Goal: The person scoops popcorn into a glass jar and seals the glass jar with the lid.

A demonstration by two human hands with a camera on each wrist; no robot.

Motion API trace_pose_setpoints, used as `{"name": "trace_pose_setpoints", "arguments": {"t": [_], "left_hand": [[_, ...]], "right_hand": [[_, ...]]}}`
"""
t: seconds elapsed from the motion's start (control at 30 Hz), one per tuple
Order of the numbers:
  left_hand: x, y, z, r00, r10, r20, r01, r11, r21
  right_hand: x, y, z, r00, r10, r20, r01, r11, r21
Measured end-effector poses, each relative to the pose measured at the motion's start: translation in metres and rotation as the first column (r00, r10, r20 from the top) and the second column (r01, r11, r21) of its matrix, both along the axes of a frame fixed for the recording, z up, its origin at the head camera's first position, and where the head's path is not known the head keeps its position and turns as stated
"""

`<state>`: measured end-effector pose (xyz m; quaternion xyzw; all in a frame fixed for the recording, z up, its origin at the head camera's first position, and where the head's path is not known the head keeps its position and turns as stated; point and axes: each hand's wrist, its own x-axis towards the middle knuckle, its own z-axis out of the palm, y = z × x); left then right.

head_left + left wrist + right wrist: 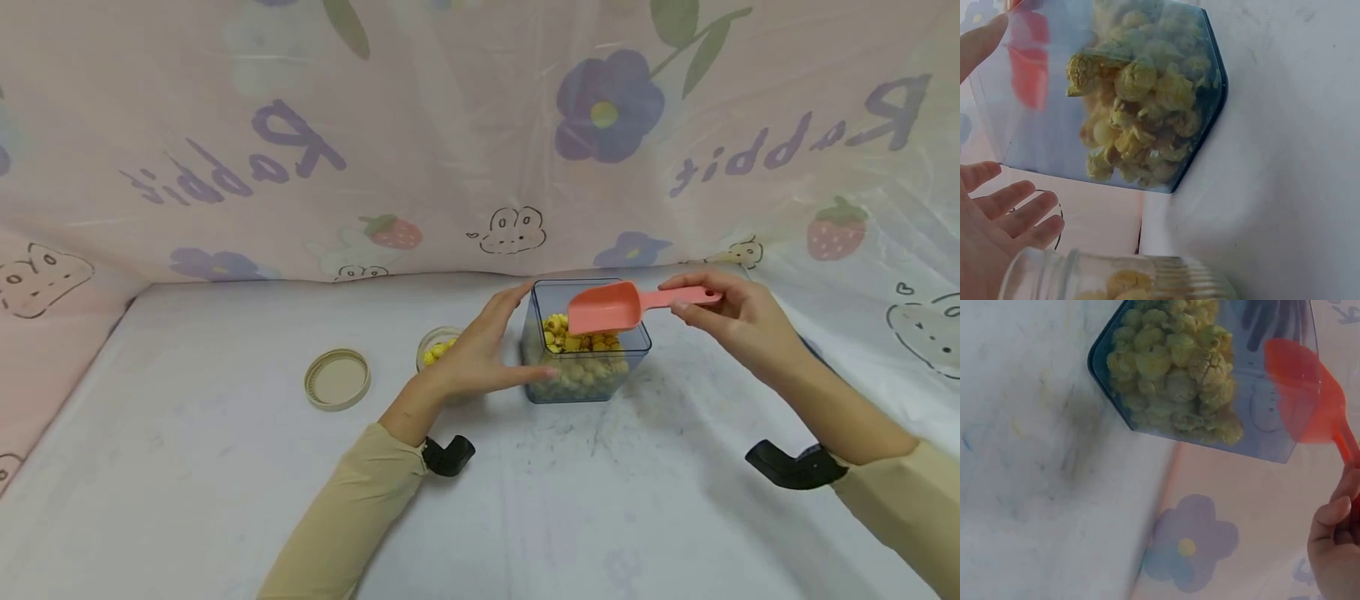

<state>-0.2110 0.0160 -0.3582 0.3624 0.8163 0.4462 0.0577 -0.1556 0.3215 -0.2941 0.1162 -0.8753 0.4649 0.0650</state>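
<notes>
Right of the frame's centre, the right hand [746,321] pinched a coral plastic scoop [606,309] over a bluish transparent box [585,375], the left hand [480,357] spread alongside.

Popcorn [557,337] sits in the box [551,297], the scoop [606,308] just above it; jar [422,346] to the left, lid [337,379] farther left!
</notes>
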Motion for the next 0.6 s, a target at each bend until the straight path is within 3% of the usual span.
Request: {"name": "trace_pose_setpoints", "arguments": {"t": [0.27,0.6], "left_hand": [[-0.005,0.006,0.002,0.998,0.013,0.065,-0.014,1.000,0.010],[-0.009,0.011,0.001,0.992,-0.022,0.124,0.017,0.999,0.043]], "right_hand": [[-0.003,-0.005,0.007,0.995,0.066,-0.073,-0.060,0.995,0.082],[-0.001,-0.010,0.016,0.998,0.009,-0.055,0.005,0.968,0.249]]}}
